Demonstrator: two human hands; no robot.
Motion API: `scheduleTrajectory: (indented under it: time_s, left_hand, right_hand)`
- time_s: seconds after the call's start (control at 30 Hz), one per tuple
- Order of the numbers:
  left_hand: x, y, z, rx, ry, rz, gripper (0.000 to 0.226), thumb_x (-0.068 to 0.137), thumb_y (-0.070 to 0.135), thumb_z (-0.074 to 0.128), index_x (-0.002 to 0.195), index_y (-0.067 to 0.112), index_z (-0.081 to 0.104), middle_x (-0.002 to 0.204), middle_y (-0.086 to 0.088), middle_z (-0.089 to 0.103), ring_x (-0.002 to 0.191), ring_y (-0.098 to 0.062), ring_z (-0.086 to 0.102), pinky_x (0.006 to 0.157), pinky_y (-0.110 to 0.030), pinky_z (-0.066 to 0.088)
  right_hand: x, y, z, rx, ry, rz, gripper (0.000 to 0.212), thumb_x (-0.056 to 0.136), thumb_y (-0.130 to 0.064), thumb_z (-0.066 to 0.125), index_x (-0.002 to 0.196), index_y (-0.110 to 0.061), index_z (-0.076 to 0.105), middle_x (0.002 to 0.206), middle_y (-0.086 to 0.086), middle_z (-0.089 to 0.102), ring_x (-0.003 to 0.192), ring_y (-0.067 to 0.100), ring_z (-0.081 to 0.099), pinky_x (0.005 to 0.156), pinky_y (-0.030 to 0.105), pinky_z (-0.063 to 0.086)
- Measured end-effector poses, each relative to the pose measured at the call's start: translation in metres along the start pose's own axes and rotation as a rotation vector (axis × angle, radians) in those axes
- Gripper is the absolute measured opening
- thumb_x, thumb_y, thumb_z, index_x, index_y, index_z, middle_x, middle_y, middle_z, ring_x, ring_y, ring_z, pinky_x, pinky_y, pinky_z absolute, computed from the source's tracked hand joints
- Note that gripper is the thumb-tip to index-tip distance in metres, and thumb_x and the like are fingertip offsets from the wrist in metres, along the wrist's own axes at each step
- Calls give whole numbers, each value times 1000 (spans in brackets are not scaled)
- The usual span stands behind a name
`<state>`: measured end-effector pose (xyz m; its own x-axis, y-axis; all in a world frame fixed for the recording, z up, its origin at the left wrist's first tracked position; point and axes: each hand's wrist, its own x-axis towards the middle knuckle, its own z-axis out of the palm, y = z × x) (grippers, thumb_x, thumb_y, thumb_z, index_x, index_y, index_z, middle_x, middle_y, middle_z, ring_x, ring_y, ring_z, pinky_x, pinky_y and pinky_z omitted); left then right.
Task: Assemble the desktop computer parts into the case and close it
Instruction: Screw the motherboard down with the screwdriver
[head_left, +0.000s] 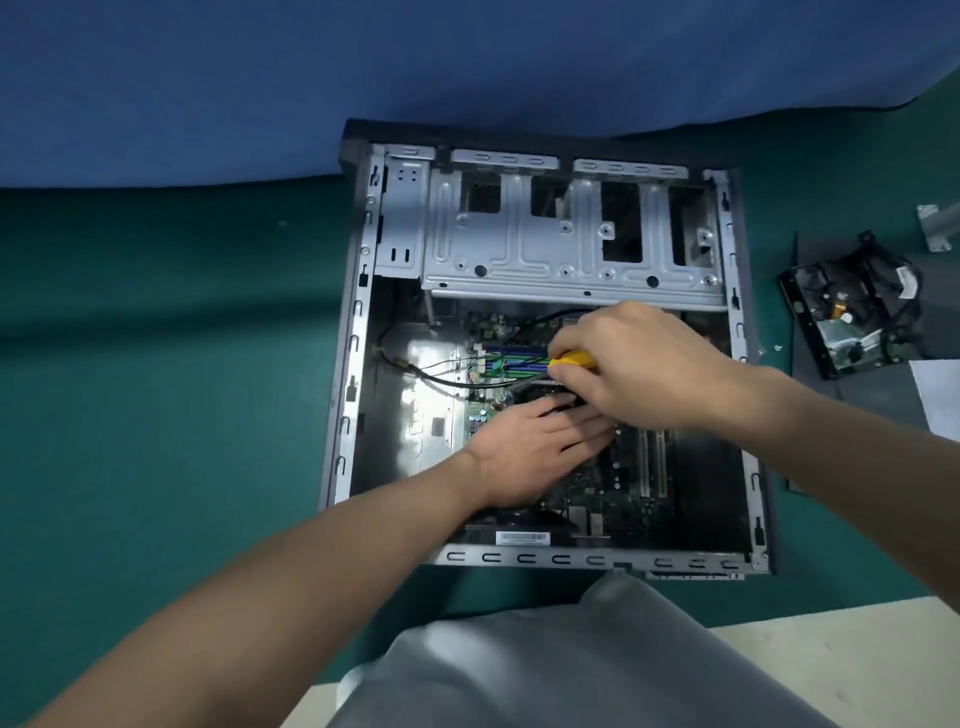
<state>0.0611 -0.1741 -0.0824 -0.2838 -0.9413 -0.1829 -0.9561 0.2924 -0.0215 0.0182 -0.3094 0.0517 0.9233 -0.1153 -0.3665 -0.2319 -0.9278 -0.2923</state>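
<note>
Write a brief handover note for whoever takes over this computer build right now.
Right hand grips the yellow screwdriver over the circuit board. Left hand lies flat, fingers straight, on a dark part below it. The case lies open on the green mat, board inside. A drive sits outside, right of the case. To do: finish screwing, fit the drive, close the case.

One wide-angle head view looks forward and steeply down along both forearms. The left hand and right hand sit mid-frame, near enough to show the yellow screwdriver the right grips. The case surrounds them; a drive lies right of the right hand, at the edge.
</note>
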Motion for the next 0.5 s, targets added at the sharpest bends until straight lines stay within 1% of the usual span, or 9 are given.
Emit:
scheduleTrajectory:
  time_s: [0.13,0.27,0.4,0.5]
  left_hand:
    - [0,-2,2,38,18,6,68,87,19,8,154,10,16,162,-11,10,149,-26,6,116,-47,-8]
    - [-2,-2,0,59,11,-4,70,85,22,11,154,11,18,162,-11,12,149,-26,8,115,-48,-10]
    - [-4,-3,-2,73,38,-20,69,84,24,21,152,13,23,160,-8,19,148,-25,14,116,-48,-7]
    - [-5,-3,-1,65,54,-19,66,89,26,33,153,13,22,160,-9,18,148,-26,13,116,-48,-9]
  right_hand:
    - [6,-2,1,-42,-39,-26,25,92,-37,46,98,-24,67,102,-4,69,97,22,59,79,42,51]
    - [11,-4,2,-69,-78,-30,26,93,-36,45,98,-24,67,102,-3,68,98,22,59,80,42,51]
    - [13,-6,4,-86,-90,-23,25,93,-38,45,98,-26,66,104,-3,67,97,24,59,79,41,50]
    - [13,-7,6,-89,-110,-9,25,93,-39,44,98,-26,64,104,-1,66,96,27,59,80,42,50]
